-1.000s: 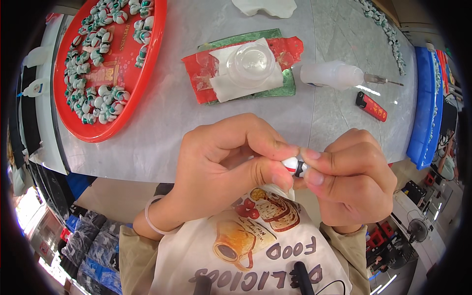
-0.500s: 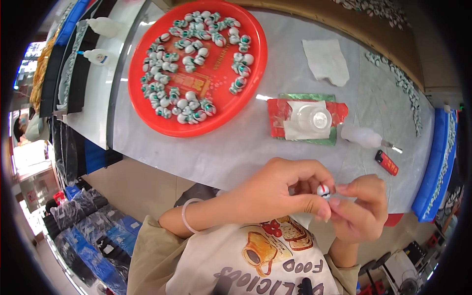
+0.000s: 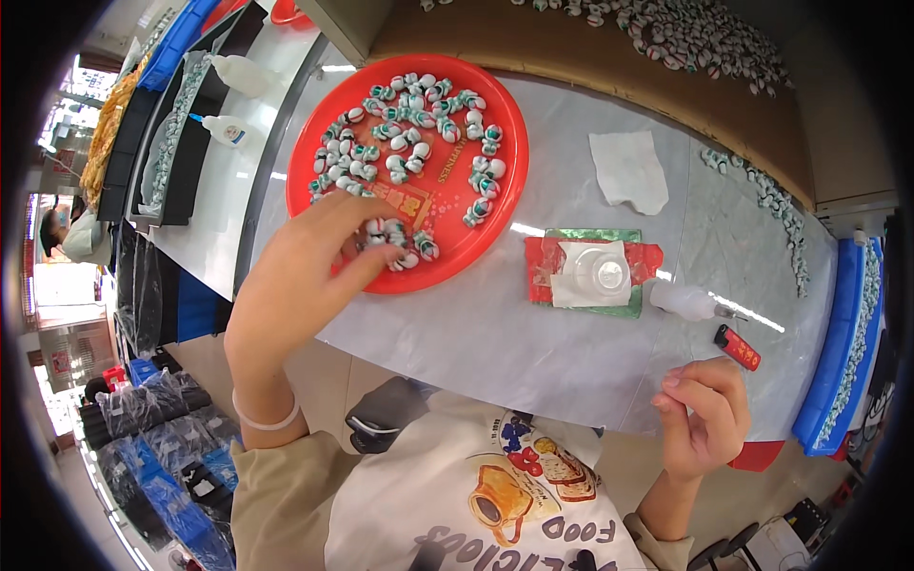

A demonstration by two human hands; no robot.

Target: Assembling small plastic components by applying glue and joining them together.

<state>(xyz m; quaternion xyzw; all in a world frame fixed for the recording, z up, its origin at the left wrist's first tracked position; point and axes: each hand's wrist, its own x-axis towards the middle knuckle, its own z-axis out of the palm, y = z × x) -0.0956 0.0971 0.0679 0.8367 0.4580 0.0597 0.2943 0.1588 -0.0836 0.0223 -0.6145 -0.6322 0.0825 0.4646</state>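
Observation:
My left hand [image 3: 300, 276] reaches over the near left rim of a red round tray [image 3: 476, 252]. Its thumb and fingers are spread around several small white figurines with green and red markings [image 3: 386, 231] that lie in the tray. More such figurines [image 3: 419, 119] lie in clusters across the tray; the ones under my fingers are partly hidden. In front of the table's near edge, my right hand [image 3: 705, 419] is raised with fingers curled, thumb and index tips close together. Nothing shows between them.
A small clear cup [image 3: 606, 271] stands on white paper over red and green packets. Beside it lie a needle-tipped squeeze bottle [image 3: 685, 301] and a red lighter [image 3: 738, 347]. White cloth [image 3: 628, 171] lies behind. Many figurines fill the far shelf [image 3: 685, 48]; a blue bin [image 3: 828, 371] stands right.
My left hand has moved from beside my right hand, up and left to the red tray. The figurine no longer shows at my right hand, which has drawn slightly lower. The view has shifted.

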